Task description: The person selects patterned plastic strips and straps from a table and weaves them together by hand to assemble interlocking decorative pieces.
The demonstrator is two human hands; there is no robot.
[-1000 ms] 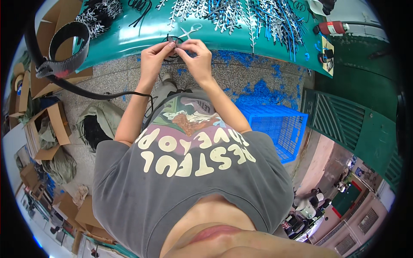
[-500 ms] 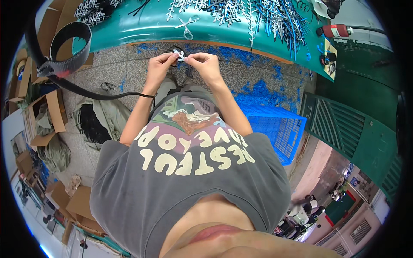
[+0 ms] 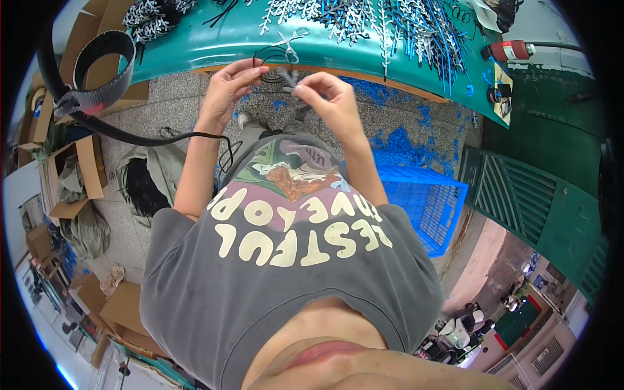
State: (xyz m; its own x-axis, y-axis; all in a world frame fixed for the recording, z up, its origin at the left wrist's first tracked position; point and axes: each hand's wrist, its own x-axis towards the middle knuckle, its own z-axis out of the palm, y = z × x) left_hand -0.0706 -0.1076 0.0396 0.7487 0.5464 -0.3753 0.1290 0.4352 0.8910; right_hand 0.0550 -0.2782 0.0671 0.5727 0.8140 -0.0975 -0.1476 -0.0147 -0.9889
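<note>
- Thumb and fingers of the left hand (image 3: 231, 86) are pinching what looks like thin black cord (image 3: 270, 82), which is looping in the gap between the two hands.
- The right hand (image 3: 335, 101) is gripping a grey leafy sprig (image 3: 288, 79) between thumb and forefinger; the sprig is hanging just short of the near edge of the green table (image 3: 201, 49), above the speckled floor (image 3: 172, 99). Whether cord and sprig are joining cannot be told.
- A loose pinch might be letting the sprig slip, since so little of it is sitting between the fingertips; it would then be falling to the floor.
- The cord's springy loops could be tangling with the sprig's leaves, or catching on the scissors (image 3: 289, 47) lying just beyond.
- The scissors themselves, lying so near the table's edge, could be sliding off if a wrist or the cord were knocking them.
- Counting: two hands are working, holding one sprig; one pair of scissors, one blue crate (image 3: 426, 179) and one red-bodied tool (image 3: 510, 50) are showing. Cord loops are overlapping too closely to count.
- Silvery sprigs (image 3: 318, 12), blue stems (image 3: 448, 39) and blue scraps (image 3: 403, 146) are numbering many, beyond exact counting.
</note>
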